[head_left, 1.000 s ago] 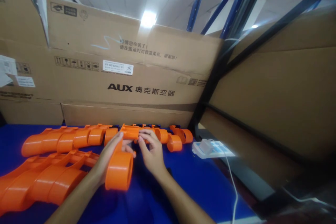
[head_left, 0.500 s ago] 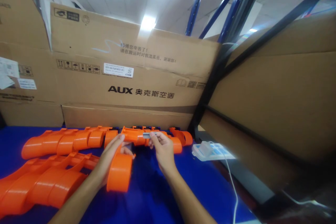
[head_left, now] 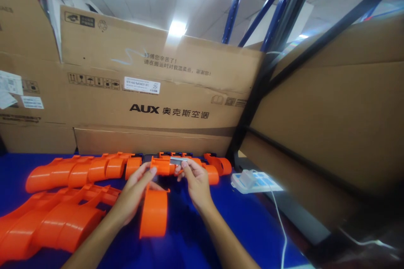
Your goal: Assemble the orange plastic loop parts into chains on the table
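1. both hands meet over the blue table (head_left: pixel 195 235), near its back edge, on 1 orange plastic part (head_left: pixel 154 206). the left hand (head_left: pixel 134 195) curls around the part's side, thumb up on its narrow neck, so the round end stands on edge on the table just in front of the wrists. the right hand (head_left: pixel 195 183) pinches a small grey strip (head_left: pixel 177 160) between thumb and fingers, held right at the top of the part's neck.
2. big cardboard boxes (head_left: pixel 142 88) stand as a wall behind the table, the front 1 printed with "aux" and a white label.
3. dark and blue rack posts (head_left: pixel 268 21) rise at the right, with more cardboard (head_left: pixel 331 117) leaning beyond them.
4. 2 rows of nested orange parts (head_left: pixel 78 170) lie on the table to the left of the hands, 1 along the boxes and 1 nearer the camera (head_left: pixel 47 222).
5. several more orange parts (head_left: pixel 217 166) sit just behind the right hand.
6. 1 white power strip (head_left: pixel 252 180) rests at the table's right edge, its white cable (head_left: pixel 280 227) trailing toward the camera.
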Action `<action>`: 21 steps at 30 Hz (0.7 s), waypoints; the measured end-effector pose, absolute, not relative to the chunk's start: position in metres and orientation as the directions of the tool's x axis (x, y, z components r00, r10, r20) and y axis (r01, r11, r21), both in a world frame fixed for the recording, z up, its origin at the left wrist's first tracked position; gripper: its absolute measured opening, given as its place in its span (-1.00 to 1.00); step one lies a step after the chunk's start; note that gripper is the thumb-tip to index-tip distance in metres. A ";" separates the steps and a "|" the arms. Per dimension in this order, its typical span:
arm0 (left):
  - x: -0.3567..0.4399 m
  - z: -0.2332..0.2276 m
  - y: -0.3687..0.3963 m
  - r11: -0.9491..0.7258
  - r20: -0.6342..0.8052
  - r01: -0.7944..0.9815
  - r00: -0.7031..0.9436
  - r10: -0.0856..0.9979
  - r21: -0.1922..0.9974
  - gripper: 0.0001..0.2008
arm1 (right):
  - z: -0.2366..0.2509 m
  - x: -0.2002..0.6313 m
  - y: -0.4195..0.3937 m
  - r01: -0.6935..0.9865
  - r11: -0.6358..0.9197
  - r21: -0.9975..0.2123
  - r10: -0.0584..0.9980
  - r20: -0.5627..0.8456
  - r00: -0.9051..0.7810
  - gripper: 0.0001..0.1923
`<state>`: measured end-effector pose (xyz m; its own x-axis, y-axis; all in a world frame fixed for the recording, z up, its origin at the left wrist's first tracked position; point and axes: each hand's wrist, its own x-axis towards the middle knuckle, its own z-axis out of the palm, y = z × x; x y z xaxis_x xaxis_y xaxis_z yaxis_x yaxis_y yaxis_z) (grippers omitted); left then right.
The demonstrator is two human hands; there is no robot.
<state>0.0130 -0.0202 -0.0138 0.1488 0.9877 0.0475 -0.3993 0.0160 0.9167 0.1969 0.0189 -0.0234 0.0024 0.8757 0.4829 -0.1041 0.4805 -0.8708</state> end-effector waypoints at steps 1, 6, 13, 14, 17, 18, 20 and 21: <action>0.013 -0.014 -0.021 0.021 0.044 -0.405 0.151 0.987 0.914 -0.47 | -0.023 0.197 0.019 -0.103 0.483 -0.870 0.874 0.485 0.002 -0.69; 0.015 -0.011 -0.023 0.038 0.029 -0.438 0.146 0.989 0.898 -0.50 | -0.022 0.199 0.019 -0.076 0.494 -0.866 0.868 0.496 -0.005 -0.67; 0.012 -0.014 -0.019 0.012 0.049 -0.380 0.150 0.987 0.925 -0.53 | -0.022 0.198 0.017 -0.054 0.492 -0.869 0.869 0.494 -0.030 -0.67; 0.011 -0.015 -0.019 0.008 0.056 -0.372 0.160 0.986 0.928 -0.52 | -0.022 0.197 0.016 -0.048 0.491 -0.870 0.869 0.493 -0.038 -0.67; 0.012 -0.016 -0.019 0.013 0.063 -0.368 0.191 0.980 0.930 -0.53 | -0.021 0.198 0.016 -0.017 0.487 -0.873 0.871 0.487 -0.062 -0.67; 0.012 -0.016 -0.020 0.015 0.060 -0.369 0.191 0.980 0.929 -0.54 | -0.021 0.198 0.016 -0.009 0.486 -0.874 0.872 0.485 -0.069 -0.67; 0.012 -0.015 -0.021 0.012 0.055 -0.378 0.166 0.985 0.926 -0.56 | -0.021 0.198 0.017 -0.006 0.486 -0.874 0.872 0.485 -0.068 -0.69; 0.012 -0.014 -0.021 0.007 0.054 -0.389 0.145 0.988 0.921 -0.57 | -0.021 0.198 0.017 -0.019 0.488 -0.873 0.871 0.488 -0.052 -0.69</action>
